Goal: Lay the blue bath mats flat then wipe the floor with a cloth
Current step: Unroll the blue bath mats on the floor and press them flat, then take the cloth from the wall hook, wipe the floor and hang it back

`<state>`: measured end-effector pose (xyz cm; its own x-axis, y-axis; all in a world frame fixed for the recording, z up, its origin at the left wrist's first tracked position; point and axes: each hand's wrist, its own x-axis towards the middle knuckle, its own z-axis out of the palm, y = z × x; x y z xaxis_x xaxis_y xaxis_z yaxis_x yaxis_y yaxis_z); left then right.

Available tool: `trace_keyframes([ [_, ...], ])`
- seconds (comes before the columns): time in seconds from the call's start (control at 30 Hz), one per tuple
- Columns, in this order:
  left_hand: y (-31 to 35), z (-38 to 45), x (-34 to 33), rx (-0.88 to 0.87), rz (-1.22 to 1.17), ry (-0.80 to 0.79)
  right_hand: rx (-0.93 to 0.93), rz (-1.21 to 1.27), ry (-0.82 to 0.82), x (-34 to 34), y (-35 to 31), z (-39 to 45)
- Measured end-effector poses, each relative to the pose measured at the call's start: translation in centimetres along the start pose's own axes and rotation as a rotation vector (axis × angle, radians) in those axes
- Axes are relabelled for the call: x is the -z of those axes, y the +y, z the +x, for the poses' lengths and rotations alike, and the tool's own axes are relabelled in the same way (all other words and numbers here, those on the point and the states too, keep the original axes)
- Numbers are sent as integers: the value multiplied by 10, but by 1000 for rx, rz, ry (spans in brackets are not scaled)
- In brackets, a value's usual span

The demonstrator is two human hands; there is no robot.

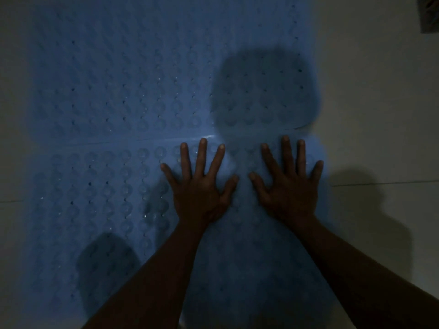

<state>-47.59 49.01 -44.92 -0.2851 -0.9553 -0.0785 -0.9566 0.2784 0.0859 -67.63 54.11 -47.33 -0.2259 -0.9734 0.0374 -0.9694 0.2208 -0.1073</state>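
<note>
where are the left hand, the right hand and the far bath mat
left hand (198,186), head view, back of the hand
right hand (288,184), head view, back of the hand
far bath mat (133,74), head view, bumpy middle

floor (380,103): we note pale, smooth tile in dim light, seen left and right.
grout line (384,183): thin dark seam running across the floor at right; a fainter one at far left.
dark object (430,15): top right corner, cut off by the edge; we cannot identify it.
</note>
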Motion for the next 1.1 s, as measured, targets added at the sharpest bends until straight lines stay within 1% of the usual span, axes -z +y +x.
trace_keyframes([
  [0.1,0,-1,0,-8,-21,41,-3,11,32,2,-2,-1],
  [0.13,0,0,-1,0,-26,26,-5,9,28,3,-3,-1],
  [0.23,0,-1,-4,43,-55,-49,-16,23,-57,5,-2,-1],
  [0.33,0,-4,-4,66,-60,-66,-52,60,-141,12,-5,-1],
  [0.43,5,-12,0,113,-93,-44,-139,106,-177,19,-15,-9],
  [0.53,4,-28,0,128,-145,-70,-205,177,-182,23,-28,-23],
  [0.63,-3,-62,-4,112,-141,-94,-185,180,-189,24,-37,-51],
  [0.73,-8,-91,-5,143,-155,-85,-158,163,-192,24,-45,-80],
  [0.93,-9,-92,-6,152,-135,-101,-173,123,-169,21,-48,-82],
  [1.0,-9,-93,-3,151,-139,-142,-181,130,-220,25,-49,-81],
  [1.1,-12,-87,19,130,-173,-291,-185,145,-367,46,-50,-75],
])
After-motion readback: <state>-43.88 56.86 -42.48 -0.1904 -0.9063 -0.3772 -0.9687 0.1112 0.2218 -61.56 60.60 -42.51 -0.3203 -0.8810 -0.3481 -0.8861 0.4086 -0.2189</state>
